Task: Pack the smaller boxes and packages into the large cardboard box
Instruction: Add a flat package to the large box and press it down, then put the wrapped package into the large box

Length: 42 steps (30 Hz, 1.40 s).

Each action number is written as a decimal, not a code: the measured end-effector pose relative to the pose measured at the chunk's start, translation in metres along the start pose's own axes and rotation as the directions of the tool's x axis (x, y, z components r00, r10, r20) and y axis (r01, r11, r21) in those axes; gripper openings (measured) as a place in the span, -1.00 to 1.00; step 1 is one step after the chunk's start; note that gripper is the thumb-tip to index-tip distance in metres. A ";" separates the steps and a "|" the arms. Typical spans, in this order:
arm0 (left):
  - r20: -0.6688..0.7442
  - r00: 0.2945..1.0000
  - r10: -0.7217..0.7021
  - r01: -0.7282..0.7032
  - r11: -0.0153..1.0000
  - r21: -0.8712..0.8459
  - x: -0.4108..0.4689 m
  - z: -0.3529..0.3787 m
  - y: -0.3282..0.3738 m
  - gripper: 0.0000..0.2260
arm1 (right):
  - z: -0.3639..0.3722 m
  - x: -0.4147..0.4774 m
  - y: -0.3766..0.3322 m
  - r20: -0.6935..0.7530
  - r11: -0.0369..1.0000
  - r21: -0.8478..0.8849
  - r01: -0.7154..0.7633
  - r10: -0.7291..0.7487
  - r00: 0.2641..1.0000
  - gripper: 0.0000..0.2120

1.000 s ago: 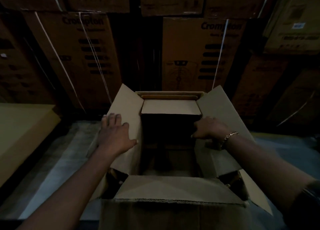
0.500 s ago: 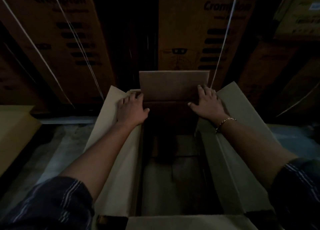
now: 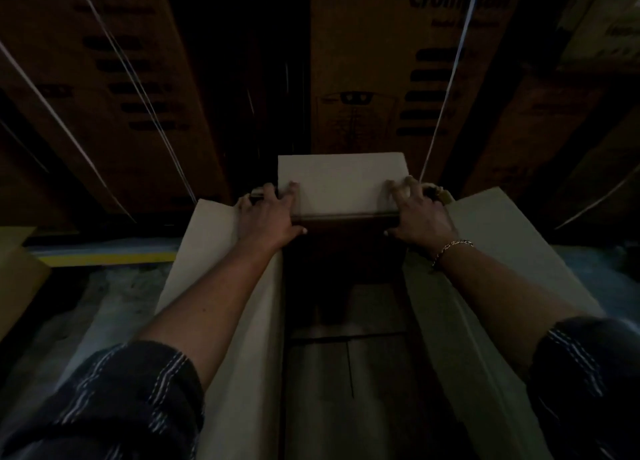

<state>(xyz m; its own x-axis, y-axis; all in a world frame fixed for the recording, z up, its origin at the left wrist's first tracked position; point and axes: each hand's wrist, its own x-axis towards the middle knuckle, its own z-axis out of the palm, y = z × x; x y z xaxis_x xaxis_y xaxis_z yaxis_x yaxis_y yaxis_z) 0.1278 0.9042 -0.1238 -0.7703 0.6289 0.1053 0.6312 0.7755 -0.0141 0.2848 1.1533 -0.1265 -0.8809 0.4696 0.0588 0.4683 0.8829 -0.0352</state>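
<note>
The large cardboard box (image 3: 214, 269) stands open right in front of me, its long side flaps spread out to the left and to the right (image 3: 502, 251). Its pale far flap (image 3: 341, 182) lies folded outward, away from me. My left hand (image 3: 268, 217) grips the flap's left end at the fold, fingers on top and thumb against the inner wall. My right hand (image 3: 417, 217), with a bracelet at the wrist, holds the right end the same way. Inside, I see only the dark bottom panels (image 3: 318, 373). No smaller box is in view.
Tall printed cartons with white straps (image 3: 381, 61) are stacked close behind the box, with more on the left (image 3: 86, 78). A flat cardboard piece (image 3: 17, 276) lies at the left edge. Grey floor (image 3: 104, 314) and a yellow strip (image 3: 104, 257) show left of the box.
The far flap went from folded inward, to upright, to pushed outward. Both hands moved from the side flaps to the far flap, and my view leaned forward over the box.
</note>
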 end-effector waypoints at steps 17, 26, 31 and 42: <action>0.046 0.998 0.037 -0.042 0.993 0.113 0.011 -0.003 0.000 -0.15 | -0.020 0.003 0.005 0.039 0.976 -0.216 0.025 -0.017 0.999 -0.07; 0.031 0.999 0.031 -0.036 0.984 0.174 -0.050 -0.039 -0.004 -0.14 | -0.059 -0.064 0.006 -0.035 0.992 -0.102 0.077 -0.081 0.996 -0.15; -0.048 0.997 0.056 -0.048 0.985 0.168 -0.117 -0.082 0.001 -0.16 | -0.089 -0.118 0.007 -0.081 0.995 -0.027 0.091 -0.093 0.992 -0.17; -0.244 0.958 -0.150 0.178 0.979 0.095 -0.276 -0.159 -0.077 -0.13 | -0.169 -0.176 -0.051 -0.134 0.975 0.043 0.220 -0.212 0.968 -0.22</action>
<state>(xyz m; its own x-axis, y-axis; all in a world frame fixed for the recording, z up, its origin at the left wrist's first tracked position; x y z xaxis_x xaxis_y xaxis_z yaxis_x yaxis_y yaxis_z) 0.3065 0.6621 0.0062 -0.8107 0.4726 0.3455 0.4726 0.8766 -0.0901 0.4273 1.0261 0.0331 -0.9428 0.2677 0.1984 0.2600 0.9635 -0.0644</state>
